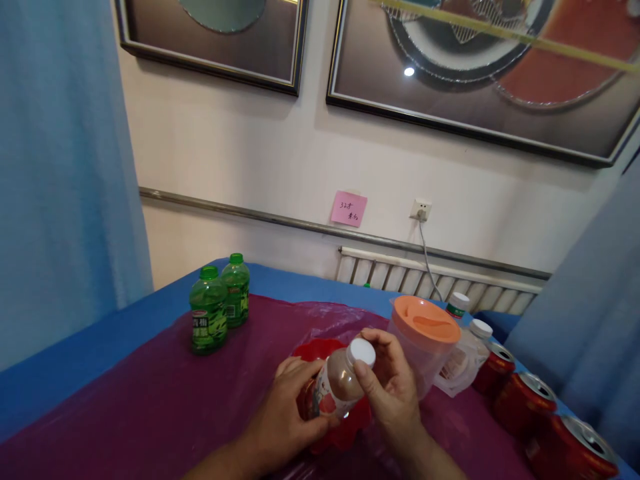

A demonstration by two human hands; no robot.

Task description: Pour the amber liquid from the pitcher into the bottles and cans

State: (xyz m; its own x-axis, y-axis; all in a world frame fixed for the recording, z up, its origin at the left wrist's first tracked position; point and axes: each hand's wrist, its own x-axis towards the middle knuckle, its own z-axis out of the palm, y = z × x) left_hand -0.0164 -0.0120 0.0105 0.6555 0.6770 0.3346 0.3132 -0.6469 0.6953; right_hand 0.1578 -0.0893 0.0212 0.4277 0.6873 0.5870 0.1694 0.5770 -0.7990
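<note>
A clear plastic bottle (334, 390) with a white cap and a printed label is tilted to the right in front of me. My left hand (287, 403) is wrapped round its body. The white bottle cap (362, 351) sits on the neck, between the thumb and fingers of my right hand (393, 387). Below the bottle is a red scalloped bowl (356, 427), partly hidden by both hands. Just right of my right hand stands a translucent pitcher (407, 347) with an orange lid (425, 321).
Two green bottles (209, 317) stand at the left. To the right are a clear jug (465, 360), another white-capped bottle (457, 305) and several red cans (525, 403). A purple plastic sheet (150, 407) covers the blue table (55, 360). A radiator (385, 272) lines the wall behind.
</note>
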